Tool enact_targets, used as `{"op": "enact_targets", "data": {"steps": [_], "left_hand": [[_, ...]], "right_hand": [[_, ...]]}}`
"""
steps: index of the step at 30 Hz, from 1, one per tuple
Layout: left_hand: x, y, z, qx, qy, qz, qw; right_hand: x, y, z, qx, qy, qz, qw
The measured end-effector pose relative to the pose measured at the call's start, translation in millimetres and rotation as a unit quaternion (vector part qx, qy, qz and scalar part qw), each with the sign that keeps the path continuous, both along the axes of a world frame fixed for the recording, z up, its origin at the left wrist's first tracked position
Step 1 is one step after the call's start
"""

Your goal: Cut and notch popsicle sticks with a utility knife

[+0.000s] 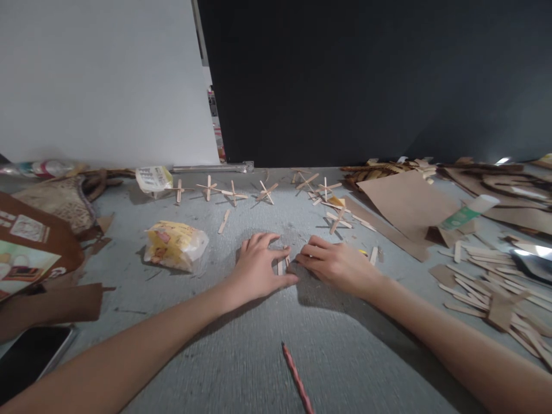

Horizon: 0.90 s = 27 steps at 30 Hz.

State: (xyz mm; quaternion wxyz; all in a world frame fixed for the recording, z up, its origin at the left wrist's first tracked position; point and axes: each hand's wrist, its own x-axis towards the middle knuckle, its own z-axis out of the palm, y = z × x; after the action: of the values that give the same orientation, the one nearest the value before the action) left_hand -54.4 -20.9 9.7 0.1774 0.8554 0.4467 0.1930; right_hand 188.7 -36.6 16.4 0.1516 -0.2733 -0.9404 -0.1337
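Observation:
My left hand (259,267) and my right hand (334,264) meet at the middle of the grey surface (241,351). Both pinch small wooden craft sticks (282,265) held between the fingertips; the sticks are mostly hidden by the fingers. Behind the hands stand several crossed-stick pieces (266,192) in a row near the wall. A lone stick (223,221) lies flat behind my left hand.
A yellow plastic packet (175,245) lies left of my left hand. A red pencil (296,378) lies near the front. Loose sticks (487,287) and brown cardboard (405,201) with a glue tube (468,211) fill the right. A phone (30,356) is at front left.

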Motion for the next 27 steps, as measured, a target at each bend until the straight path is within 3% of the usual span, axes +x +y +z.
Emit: {"op": "enact_targets", "data": {"steps": [5, 11, 14, 18, 22, 27], "left_hand": [[-1, 1, 0.7, -0.003, 0.013, -0.008, 1.000], [-2, 7, 1.7, -0.006, -0.031, 0.016, 0.999], [-4, 10, 3.2, 0.013, -0.047, 0.030, 0.998], [-7, 7, 14.0, 0.042, 0.014, -0.014, 0.999], [-10, 2, 24.9, 0.055, 0.054, -0.040, 0.996], [-11, 6, 22.4, 0.042, 0.008, -0.048, 0.998]], "right_hand": [[-5, -3, 4.8, -0.005, -0.028, -0.023, 0.999], [-3, -4, -5.4, 0.032, -0.005, -0.030, 0.999], [-1, -3, -10.1, 0.079, 0.054, -0.051, 0.994], [-2, -1, -11.8, 0.120, 0.149, -0.083, 0.978], [-7, -1, -11.4, 0.096, 0.170, -0.064, 0.979], [-9, -4, -8.5, 0.079, 0.157, -0.029, 0.984]]}}
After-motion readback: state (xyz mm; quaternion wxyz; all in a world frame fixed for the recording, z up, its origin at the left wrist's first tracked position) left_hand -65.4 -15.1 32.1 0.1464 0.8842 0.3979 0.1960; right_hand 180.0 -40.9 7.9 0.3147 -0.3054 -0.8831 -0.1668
